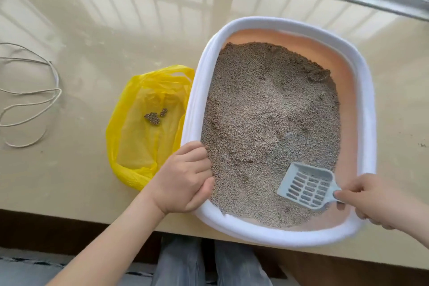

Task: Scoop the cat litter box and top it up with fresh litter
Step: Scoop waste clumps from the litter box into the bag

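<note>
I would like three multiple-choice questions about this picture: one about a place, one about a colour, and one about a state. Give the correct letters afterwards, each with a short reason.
1. Where does the plastic bag lie?
A. inside the litter box
B. on the surface beside the litter box's left side
C. under the scoop

2. What colour is the bag?
A. yellow
B. green
C. black

3. What is the right hand doing?
A. resting open on the surface
B. gripping the rim of the box
C. holding the handle of the scoop

Answers:
1. B, the bag touches the outer left wall of the litter box.
2. A, it is bright yellow, with a few dark clumps on it.
3. C, its fingers close on the handle while the left hand grips the rim.
</note>
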`<state>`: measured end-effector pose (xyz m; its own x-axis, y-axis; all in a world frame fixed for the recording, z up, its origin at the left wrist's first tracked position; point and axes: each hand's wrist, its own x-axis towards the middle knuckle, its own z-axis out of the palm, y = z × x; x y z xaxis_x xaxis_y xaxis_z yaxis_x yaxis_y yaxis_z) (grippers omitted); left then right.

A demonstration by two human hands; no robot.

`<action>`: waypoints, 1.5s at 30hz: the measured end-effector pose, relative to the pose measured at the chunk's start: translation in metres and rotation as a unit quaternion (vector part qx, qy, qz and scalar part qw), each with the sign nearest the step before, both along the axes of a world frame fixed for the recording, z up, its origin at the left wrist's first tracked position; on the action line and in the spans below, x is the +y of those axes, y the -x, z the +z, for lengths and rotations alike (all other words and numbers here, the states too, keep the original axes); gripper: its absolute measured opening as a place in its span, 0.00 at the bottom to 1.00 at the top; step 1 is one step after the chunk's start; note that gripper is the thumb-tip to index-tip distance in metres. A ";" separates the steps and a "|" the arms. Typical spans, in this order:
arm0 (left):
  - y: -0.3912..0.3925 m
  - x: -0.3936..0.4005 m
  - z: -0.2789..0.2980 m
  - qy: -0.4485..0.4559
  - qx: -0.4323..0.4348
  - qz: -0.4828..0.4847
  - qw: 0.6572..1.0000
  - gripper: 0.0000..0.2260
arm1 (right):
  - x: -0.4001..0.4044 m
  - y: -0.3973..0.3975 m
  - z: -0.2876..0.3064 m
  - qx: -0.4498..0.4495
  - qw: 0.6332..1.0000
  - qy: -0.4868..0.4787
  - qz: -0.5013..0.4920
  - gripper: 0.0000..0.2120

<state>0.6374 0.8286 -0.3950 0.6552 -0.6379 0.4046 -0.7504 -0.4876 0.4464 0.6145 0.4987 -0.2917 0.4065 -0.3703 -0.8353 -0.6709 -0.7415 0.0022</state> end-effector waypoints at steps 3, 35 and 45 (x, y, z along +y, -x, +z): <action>-0.001 0.000 -0.001 0.009 -0.007 -0.005 1.000 0.17 | 0.006 0.002 -0.016 0.013 0.988 0.071 0.138 0.19; 0.001 -0.002 -0.004 0.050 -0.005 -0.003 0.999 0.18 | 0.113 -0.048 -0.091 -0.398 0.858 -0.267 -0.184 0.16; 0.002 -0.003 -0.007 0.038 -0.009 0.006 0.999 0.19 | 0.084 -0.027 -0.060 -0.395 0.874 -0.258 -0.118 0.16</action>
<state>0.6355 0.8257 -0.4016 0.6549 -0.5962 0.4643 -0.7529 -0.4619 0.4688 0.6413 0.5827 -0.3519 0.8951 -0.1783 -0.4087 -0.4459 -0.3470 -0.8251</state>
